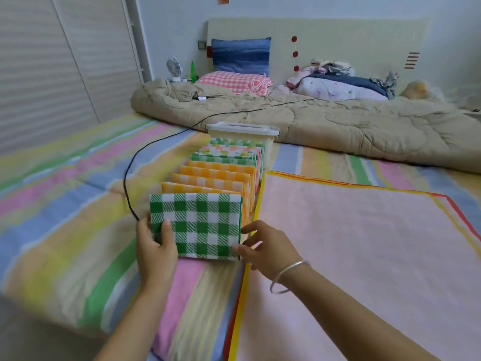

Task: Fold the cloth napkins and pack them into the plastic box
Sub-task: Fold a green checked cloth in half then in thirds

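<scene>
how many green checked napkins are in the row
2: front green napkin, gripped by left hand and right hand; rear green napkin, behind the orange checked napkins. More may be hidden further back.

a row of folded napkins [216, 178] is standing on the bed [65, 204], running from the nearest napkin [197, 225] back to the plastic box [242, 130] behind it. a flat cloth [351, 243] is lying just right of the row, and a cable [127, 183] is trailing on its left. a quilt [338, 123] is lying behind the box, with pillows [234, 82] behind that.
</scene>
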`<action>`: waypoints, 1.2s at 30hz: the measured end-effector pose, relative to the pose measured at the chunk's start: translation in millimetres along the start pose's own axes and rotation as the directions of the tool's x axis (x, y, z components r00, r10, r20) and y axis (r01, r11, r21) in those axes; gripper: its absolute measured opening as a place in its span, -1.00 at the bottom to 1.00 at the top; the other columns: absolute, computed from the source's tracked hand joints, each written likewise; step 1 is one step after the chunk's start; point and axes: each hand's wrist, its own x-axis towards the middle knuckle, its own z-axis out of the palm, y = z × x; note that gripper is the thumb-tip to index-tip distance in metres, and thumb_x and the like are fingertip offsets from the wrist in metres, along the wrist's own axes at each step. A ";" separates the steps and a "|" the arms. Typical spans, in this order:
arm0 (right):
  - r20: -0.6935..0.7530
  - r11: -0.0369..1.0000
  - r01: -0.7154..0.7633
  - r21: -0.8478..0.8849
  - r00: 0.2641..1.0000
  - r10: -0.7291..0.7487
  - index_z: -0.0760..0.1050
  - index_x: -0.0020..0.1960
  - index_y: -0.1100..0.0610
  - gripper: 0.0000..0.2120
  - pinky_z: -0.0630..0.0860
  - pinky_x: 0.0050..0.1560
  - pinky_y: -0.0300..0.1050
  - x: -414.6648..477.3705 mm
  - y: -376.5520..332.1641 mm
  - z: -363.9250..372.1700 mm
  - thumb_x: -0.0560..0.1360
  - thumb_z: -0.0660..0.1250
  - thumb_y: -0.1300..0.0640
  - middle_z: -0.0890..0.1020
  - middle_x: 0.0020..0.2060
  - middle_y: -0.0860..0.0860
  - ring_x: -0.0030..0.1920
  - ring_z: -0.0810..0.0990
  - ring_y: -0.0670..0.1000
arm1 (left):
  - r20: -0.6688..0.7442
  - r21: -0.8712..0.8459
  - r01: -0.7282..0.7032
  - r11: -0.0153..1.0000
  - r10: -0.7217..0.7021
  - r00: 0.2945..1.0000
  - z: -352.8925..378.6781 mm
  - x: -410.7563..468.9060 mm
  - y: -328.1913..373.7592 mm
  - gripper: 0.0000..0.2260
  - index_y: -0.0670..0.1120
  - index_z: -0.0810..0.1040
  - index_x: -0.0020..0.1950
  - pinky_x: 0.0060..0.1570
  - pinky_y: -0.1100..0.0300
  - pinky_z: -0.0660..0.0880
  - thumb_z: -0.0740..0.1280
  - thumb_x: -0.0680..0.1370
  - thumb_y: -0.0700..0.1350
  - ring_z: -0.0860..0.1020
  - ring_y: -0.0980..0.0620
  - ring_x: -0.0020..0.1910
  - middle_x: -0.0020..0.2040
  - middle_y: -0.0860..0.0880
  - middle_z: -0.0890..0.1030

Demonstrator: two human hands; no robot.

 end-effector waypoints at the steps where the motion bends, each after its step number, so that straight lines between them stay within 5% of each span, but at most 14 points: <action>1: -0.035 1.000 -0.012 0.028 0.999 0.013 0.44 0.02 -0.04 -0.73 0.61 -0.04 0.10 6.9 -2.9 7.3 0.44 0.47 -0.08 0.70 -0.23 -0.04 -0.19 0.68 0.01 | -0.005 0.019 -0.006 1.000 0.006 1.000 -0.2 5.1 -2.1 -0.71 -0.01 0.47 0.24 0.07 -0.05 0.53 0.24 0.57 0.06 0.60 -0.13 0.08 0.11 -0.09 0.61; 6: -0.180 0.996 -0.080 -0.038 0.981 0.072 0.37 -0.06 -0.03 -0.78 0.57 -0.04 0.01 34.7 -3.8 25.1 0.49 0.42 -0.02 0.68 -0.22 -0.01 -0.18 0.67 0.07 | 0.071 0.143 -0.074 0.987 0.064 0.995 12.4 31.0 -14.4 -0.64 -0.01 0.48 0.34 0.20 -0.13 0.50 0.22 0.55 -0.03 0.54 -0.10 0.21 0.23 -0.03 0.56; 10: -0.228 0.988 -0.131 -0.084 0.968 0.109 0.38 -0.05 -0.03 -0.83 0.56 -0.05 0.00 52.2 6.2 23.3 0.51 0.38 0.00 0.67 -0.21 -0.03 -0.16 0.66 0.07 | 0.206 0.119 0.084 0.989 -0.107 0.973 34.6 40.0 -12.0 -0.45 0.01 0.30 0.53 0.17 0.11 0.46 0.28 0.56 -0.28 0.54 -0.01 0.22 0.29 -0.01 0.55; 19: -0.334 0.976 -0.211 -0.051 0.925 0.183 0.46 -0.03 -0.03 -0.84 0.56 0.00 -0.01 96.4 15.8 10.7 0.49 0.41 -0.03 0.67 -0.15 -0.02 -0.11 0.65 0.07 | 0.308 0.124 0.108 0.986 -0.142 0.941 80.1 73.5 -14.2 -0.34 0.09 0.15 0.59 0.18 0.16 0.43 0.27 0.55 -0.27 0.51 0.02 0.27 0.37 0.06 0.50; 26: -0.289 0.979 -0.196 0.062 0.935 0.206 0.44 -0.11 -0.04 -0.81 0.61 -0.05 0.04 92.7 16.6 13.8 0.45 0.45 -0.02 0.66 -0.24 -0.05 -0.23 0.68 0.06 | 0.334 0.193 0.095 0.976 -0.157 0.930 70.4 77.6 -20.0 -0.28 0.14 0.03 0.62 0.38 -0.04 0.40 0.29 0.55 -0.18 0.41 -0.02 0.43 0.49 0.04 0.40; 36: -0.190 0.983 -0.121 0.136 0.971 0.146 0.37 -0.03 -0.06 -0.71 0.63 -0.12 0.09 55.8 14.9 22.2 0.44 0.49 0.03 0.64 -0.18 -0.10 -0.37 0.67 0.00 | 0.270 0.220 0.032 0.975 -0.092 0.959 29.3 40.3 -8.1 -0.25 0.06 -0.01 0.64 0.20 0.24 0.32 0.31 0.57 -0.24 0.39 0.01 0.42 0.51 0.02 0.35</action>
